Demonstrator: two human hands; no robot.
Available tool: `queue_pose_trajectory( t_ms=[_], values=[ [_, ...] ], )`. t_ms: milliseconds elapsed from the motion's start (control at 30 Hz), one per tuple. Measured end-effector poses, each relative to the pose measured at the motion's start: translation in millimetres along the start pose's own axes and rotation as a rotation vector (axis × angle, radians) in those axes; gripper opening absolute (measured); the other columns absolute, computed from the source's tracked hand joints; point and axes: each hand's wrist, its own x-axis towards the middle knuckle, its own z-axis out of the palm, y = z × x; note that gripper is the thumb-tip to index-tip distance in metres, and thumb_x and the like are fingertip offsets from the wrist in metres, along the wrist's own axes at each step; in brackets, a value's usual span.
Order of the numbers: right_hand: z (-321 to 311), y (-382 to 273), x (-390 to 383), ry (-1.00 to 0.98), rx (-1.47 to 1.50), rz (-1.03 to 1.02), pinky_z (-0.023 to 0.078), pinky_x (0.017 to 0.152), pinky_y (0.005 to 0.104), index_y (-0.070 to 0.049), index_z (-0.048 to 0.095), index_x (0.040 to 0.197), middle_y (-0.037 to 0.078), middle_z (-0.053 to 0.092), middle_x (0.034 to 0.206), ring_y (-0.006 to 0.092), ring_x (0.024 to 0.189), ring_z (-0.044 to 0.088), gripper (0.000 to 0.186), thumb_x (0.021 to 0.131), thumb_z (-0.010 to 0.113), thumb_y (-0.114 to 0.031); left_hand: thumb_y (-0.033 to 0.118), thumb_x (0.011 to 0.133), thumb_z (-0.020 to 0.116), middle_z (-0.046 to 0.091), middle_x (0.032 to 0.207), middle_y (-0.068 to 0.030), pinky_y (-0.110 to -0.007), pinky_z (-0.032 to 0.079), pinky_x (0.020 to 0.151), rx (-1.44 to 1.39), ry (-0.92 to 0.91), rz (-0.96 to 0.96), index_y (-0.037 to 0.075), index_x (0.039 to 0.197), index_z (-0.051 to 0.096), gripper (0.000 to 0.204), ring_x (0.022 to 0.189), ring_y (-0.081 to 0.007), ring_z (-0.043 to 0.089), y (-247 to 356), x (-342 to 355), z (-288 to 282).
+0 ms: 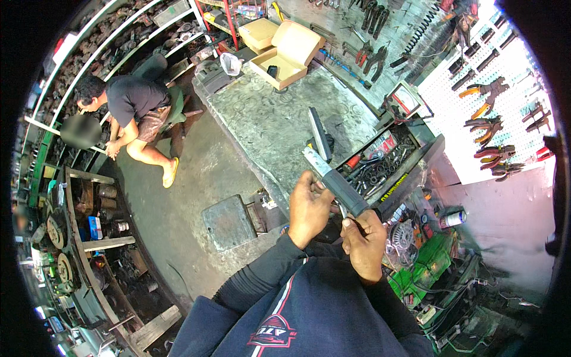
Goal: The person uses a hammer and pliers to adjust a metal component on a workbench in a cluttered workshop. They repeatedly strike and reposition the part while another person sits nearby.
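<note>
A tool (pixel 348 187) with a silver end and a black cylindrical grip spans the space between my hands, tilted above the bench's front edge. My left hand (pixel 310 208) has its fingers closed on the tool's underside, near the silver part. My right hand (pixel 363 244) grips the black end, its thumb on a slender metal piece (pixel 341 209) beneath. Just beyond, a long dark-and-silver object (pixel 318 128) lies on the scuffed workbench (pixel 250 119). An open drawer of sockets and wrenches (pixel 380 172) is right of the tool.
A person (pixel 137 107) sits low by curved shelves at left. Open cardboard boxes (pixel 285 59) stand at the bench's back. Pliers hang on a white pegboard (pixel 452 125) at right. A wooden rack (pixel 107 244) is lower left, a dark stool (pixel 228 221) below the bench, clutter (pixel 425 268) lower right.
</note>
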Motion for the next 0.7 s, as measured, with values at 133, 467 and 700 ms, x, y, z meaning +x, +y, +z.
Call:
queue_pose_trajectory(
  t_ms=[133, 467, 700],
  values=[
    [2.9, -0.2, 0.3, 0.026, 0.034, -0.019, 0.037, 0.042, 0.0221, -0.002, 0.057, 0.103, 0.004, 0.061, 0.073, 0.005, 0.05, 0.047, 0.01, 0.1, 0.067, -0.002, -0.002, 0.093, 0.066, 0.064, 0.084, -0.0077, -0.03, 0.06, 0.053, -0.128, 0.001, -0.013, 0.0, 0.097, 0.051, 0.016, 0.07, -0.0151, 0.068, 5.2, -1.5, 3.5],
    [1.7, -6.7, 3.5, 0.014, 0.026, 0.035, 0.038, 0.041, 0.0221, -0.002, 0.057, 0.104, 0.006, 0.062, 0.073, 0.0058, 0.047, 0.048, 0.009, 0.102, 0.065, -0.003, -0.003, 0.092, 0.067, 0.063, 0.084, -0.0073, -0.029, 0.059, 0.054, -0.038, 0.021, 0.03, 0.002, 0.097, 0.051, 0.018, 0.069, -0.0132, 0.067, -9.8, 1.6, 0.5],
    [5.4, -10.8, 4.9, 0.0, -0.03, 0.072, 0.04, 0.043, 0.0228, -0.001, 0.057, 0.106, 0.006, 0.064, 0.077, 0.0058, 0.05, 0.05, 0.009, 0.102, 0.065, -0.002, -0.004, 0.091, 0.067, 0.065, 0.081, -0.0059, -0.028, 0.055, 0.054, 0.023, 0.062, 0.106, 0.002, 0.098, 0.049, 0.02, 0.067, -0.0117, 0.068, -17.5, 1.1, 1.9]
  ],
)
